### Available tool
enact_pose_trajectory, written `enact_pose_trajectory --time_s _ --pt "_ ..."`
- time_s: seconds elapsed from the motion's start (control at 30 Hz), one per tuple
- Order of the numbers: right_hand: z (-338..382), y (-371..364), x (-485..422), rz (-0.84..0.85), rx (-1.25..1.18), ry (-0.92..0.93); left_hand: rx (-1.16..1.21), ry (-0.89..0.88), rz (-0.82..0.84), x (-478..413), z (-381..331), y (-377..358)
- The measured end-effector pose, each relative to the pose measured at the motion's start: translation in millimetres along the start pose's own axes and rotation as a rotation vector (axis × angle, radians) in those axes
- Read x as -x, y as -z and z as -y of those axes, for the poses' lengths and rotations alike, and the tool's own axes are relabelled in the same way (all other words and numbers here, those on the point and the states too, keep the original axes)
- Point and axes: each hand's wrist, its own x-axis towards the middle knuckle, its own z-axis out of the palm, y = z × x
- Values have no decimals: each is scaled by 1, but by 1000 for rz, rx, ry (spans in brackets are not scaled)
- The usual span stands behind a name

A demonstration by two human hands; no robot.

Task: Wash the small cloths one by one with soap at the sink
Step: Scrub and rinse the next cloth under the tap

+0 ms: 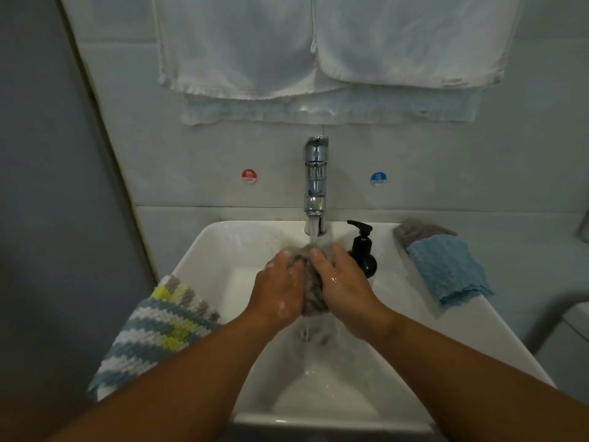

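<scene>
Head view: wadded grey wet cloth [314, 296], long axis fore-aft — left grip [280, 291] and right grip [344, 282] clasp its flanks.

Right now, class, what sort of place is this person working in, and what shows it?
Probably a bathroom: a white basin under a running chrome tap, white towels hanging on the wall, and a black soap pump.

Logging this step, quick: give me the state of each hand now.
Left hand: gripping the grey cloth under the tap.
Right hand: gripping the same cloth.
</scene>
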Motion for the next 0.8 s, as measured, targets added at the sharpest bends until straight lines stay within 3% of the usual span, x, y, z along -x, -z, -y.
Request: enact_pose_trajectory --time_s 0.1,0.23,0.33,0.4,0.5,0.67,0.73,0.8 --pt "0 -3 -1 109 -144 -41 -120 18 -50 -2 -1 1" --pt "-4 -1 -6 61 -116 57 239 166 -28 4 -5 0" --pt "-5 5 -11 -66 224 117 526 209 163 7 -9 0" --pt "-6 6 -12 -102 353 128 477 174 172 5 -6 -3" --pt "-5 1 -7 -45 119 46 248 128 20 2 -4 -4" --pt "-5 -2 -4 165 -108 28 207 143 -197 -1 -1 1" --pt "-5 1 -5 66 -74 48 335 159 -161 -1 -2 1" --pt "-4 5 -7 -63 -1 81 494 155 -9 2 -5 1"
